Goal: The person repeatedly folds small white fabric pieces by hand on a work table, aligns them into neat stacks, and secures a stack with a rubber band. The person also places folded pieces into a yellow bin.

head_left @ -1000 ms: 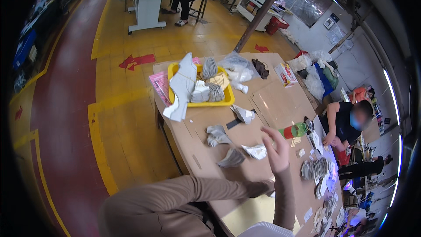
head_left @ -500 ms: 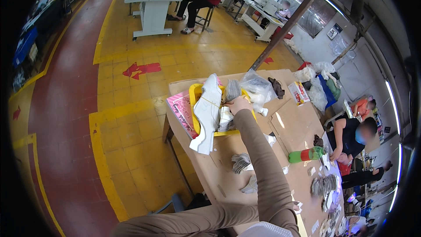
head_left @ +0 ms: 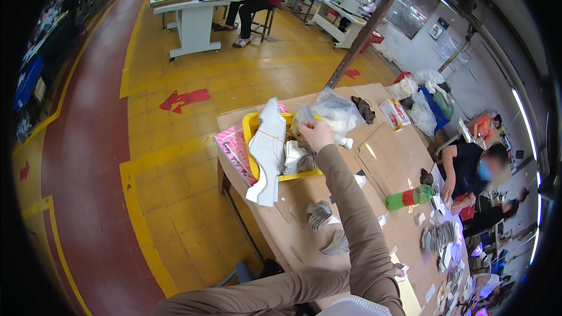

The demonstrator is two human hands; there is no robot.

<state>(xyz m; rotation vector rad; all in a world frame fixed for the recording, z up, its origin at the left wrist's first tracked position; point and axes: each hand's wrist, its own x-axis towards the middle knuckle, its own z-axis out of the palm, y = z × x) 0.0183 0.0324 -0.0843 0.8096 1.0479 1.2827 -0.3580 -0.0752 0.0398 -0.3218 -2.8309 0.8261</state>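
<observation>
My right hand (head_left: 318, 134) is over the right side of a yellow basket (head_left: 253, 126), fingers bent together. Whatever they may pinch is too small to make out. Just behind the fingertips stands a bundle of grey cut pieces (head_left: 304, 114). A stack of white and grey pieces (head_left: 297, 158) sits nearer me in the basket. Long white shaped sheets (head_left: 268, 152), tied with a thin string, lie across its left side. My left forearm crosses under the right one. Only a little of my left hand (head_left: 400, 270) shows past the right sleeve, its fingers mostly hidden, close to a pale yellow sheet (head_left: 410, 299).
Under the basket is a pink printed packet (head_left: 233, 147). Beside it lie a clear plastic bag (head_left: 339, 110) and a brown cloth (head_left: 364, 109). Grey piece bundles (head_left: 321, 215), a green bottle (head_left: 410, 198) and stacks (head_left: 438, 237) dot the table. A co-worker (head_left: 468, 169) works at the right.
My right hand has lifted slightly and shifted right from the grey bundle. More of the grey pieces in the nearer stack shows. The whole view has shifted a little.
</observation>
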